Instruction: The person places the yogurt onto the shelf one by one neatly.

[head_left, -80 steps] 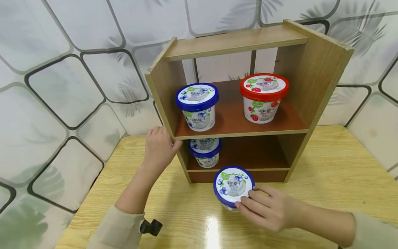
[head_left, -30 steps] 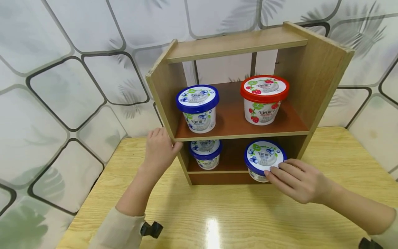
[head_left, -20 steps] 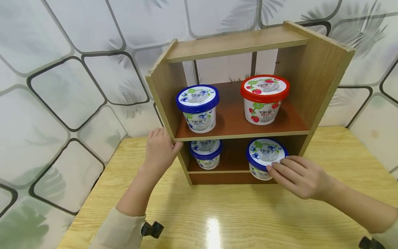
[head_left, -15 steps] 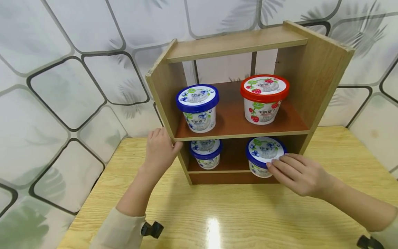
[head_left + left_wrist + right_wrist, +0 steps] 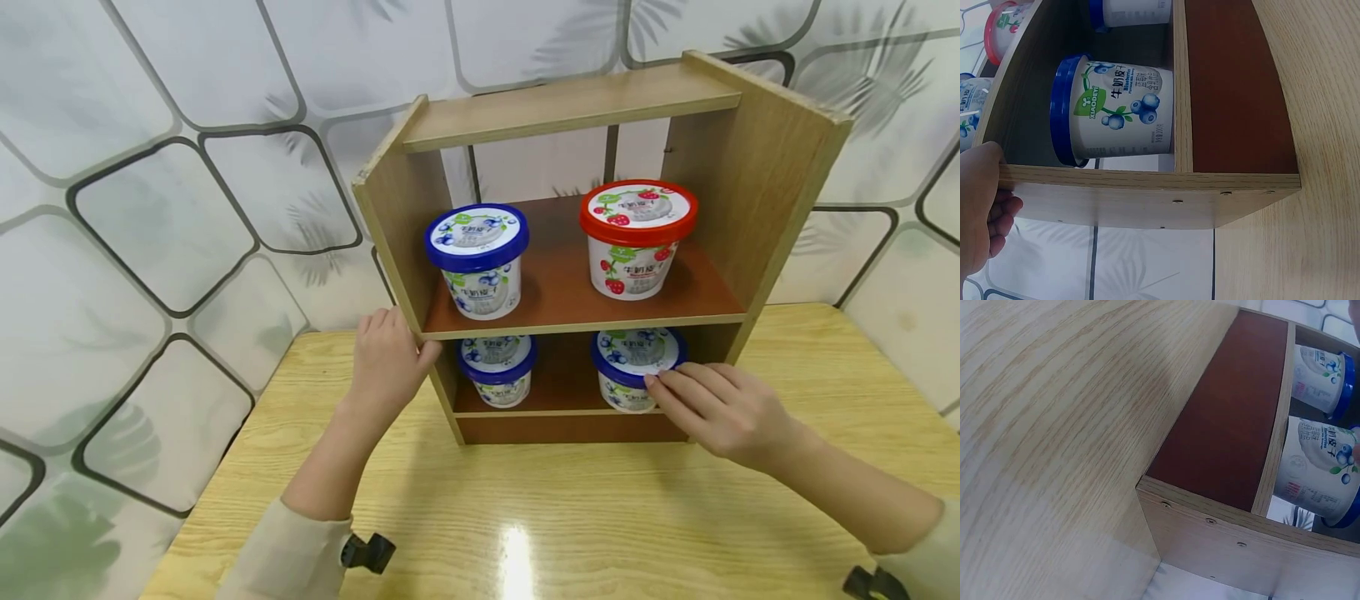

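My right hand point(image 5: 720, 412) holds a blue-lidded blueberry yogurt tub point(image 5: 626, 358) by its right side, at the right of the small wooden shelf's point(image 5: 780, 167) lower compartment. In the right wrist view that tub point(image 5: 1313, 472) stands at the board's front edge; only a bit of the hand shows. My left hand point(image 5: 390, 354) grips the shelf's left side panel, thumb at the front edge and fingers curled round the outside, as the left wrist view shows. Another blueberry tub point(image 5: 498, 367) stands at the lower left, its top partly hidden by the middle board.
On the upper board stand a blue-lidded tub point(image 5: 480, 258) at left and a red-lidded strawberry tub point(image 5: 637, 242) at right. The shelf stands on a wood-grain table point(image 5: 435, 517), before a patterned wall covering point(image 5: 225, 192).
My right hand has carried the blueberry tub from in front of the shelf rightward, then back into the lower compartment. The left hand keeps its grip on the side panel.
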The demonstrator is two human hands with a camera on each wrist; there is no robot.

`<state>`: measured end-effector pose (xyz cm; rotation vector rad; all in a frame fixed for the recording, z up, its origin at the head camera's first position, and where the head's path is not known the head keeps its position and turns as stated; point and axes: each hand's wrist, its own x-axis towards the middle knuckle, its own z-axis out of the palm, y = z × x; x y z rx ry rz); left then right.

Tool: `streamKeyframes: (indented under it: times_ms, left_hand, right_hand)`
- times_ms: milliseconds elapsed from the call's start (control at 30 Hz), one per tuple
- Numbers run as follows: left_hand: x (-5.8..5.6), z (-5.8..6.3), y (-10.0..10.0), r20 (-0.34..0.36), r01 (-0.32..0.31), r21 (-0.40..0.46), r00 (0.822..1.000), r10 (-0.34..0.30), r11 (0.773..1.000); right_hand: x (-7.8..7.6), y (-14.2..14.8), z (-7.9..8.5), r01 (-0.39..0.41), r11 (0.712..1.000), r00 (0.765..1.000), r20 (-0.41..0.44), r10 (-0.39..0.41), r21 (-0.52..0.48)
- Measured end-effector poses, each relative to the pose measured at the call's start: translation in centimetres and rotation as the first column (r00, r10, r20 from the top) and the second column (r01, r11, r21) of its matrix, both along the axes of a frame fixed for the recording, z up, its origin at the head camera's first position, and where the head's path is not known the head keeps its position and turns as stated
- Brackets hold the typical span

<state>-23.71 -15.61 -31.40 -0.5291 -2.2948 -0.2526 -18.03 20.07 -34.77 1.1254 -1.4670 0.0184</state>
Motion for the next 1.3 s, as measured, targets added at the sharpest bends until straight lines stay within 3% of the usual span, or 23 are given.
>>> streamKeyframes:
  times_ms: [933,1300]
  left_hand:
    - [0.1,0.1,0.1,0.004,0.001,-0.003,1.000,-0.001,1.000]
    - [0.0,0.3,-0.2,0.026,-0.021,-0.027,0.999,0.022,0.999]
  right_hand:
    - [-0.9,-1.1,-0.6,0.087,0.991,0.996,0.040,-0.083,-0.100]
    - [-0.4,-1.2,0.0,0.100,0.990,0.994,0.043,-0.096,-0.102]
